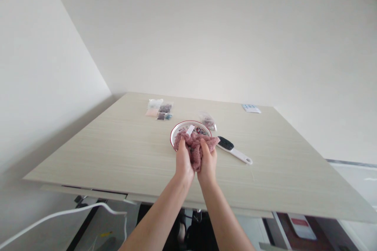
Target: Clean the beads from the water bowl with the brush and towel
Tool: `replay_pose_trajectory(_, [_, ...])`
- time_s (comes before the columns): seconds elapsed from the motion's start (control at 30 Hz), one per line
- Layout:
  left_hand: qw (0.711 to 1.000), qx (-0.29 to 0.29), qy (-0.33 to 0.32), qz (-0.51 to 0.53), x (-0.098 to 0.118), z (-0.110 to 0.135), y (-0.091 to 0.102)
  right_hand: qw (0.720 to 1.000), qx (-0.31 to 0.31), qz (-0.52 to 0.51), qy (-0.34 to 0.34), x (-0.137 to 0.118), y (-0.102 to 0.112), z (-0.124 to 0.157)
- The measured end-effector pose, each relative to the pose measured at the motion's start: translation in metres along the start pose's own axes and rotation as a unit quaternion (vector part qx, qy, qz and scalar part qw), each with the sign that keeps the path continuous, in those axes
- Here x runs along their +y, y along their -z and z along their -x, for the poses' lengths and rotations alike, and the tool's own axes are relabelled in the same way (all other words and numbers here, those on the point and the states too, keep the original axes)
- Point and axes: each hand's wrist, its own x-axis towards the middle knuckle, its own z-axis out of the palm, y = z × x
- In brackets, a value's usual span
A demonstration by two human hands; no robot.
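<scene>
Cloth (196,154), pink and fuzzy, is being gripped between the left hand (184,161) and right hand (208,161), seemingly in a squeezing step calling next for steady two-handed pressure, with a plate (173,133) sitting beyond them and a brush (232,150) lying to their right.

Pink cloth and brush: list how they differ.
The cloth is fuzzy and pink; the brush is white with a black head. The cloth is bunched in the left hand and right hand; the brush lies on the table. The cloth is crumpled; the brush is straight. Both are near the plate.
</scene>
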Motion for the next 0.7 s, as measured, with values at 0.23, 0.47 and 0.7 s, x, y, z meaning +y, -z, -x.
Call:
replay_pose_trajectory(0.23, [0.997, 0.015, 0.075, 0.028, 0.006, -0.001, -0.001, 0.997, -0.022, 0.073, 0.01, 0.003, 0.012, 0.004])
replay_pose_trajectory(0.47, [0.997, 0.031, -0.06, -0.042, -0.019, 0.029, 0.0, 0.922, -0.013, 0.372, 0.107, -0.018, 0.007, -0.013])
replay_pose_trajectory(0.7, [0.971, 0.065, 0.114, -0.199, -0.004, 0.019, 0.01, 0.922, -0.122, 0.365, 0.044, -0.013, 0.005, -0.01])
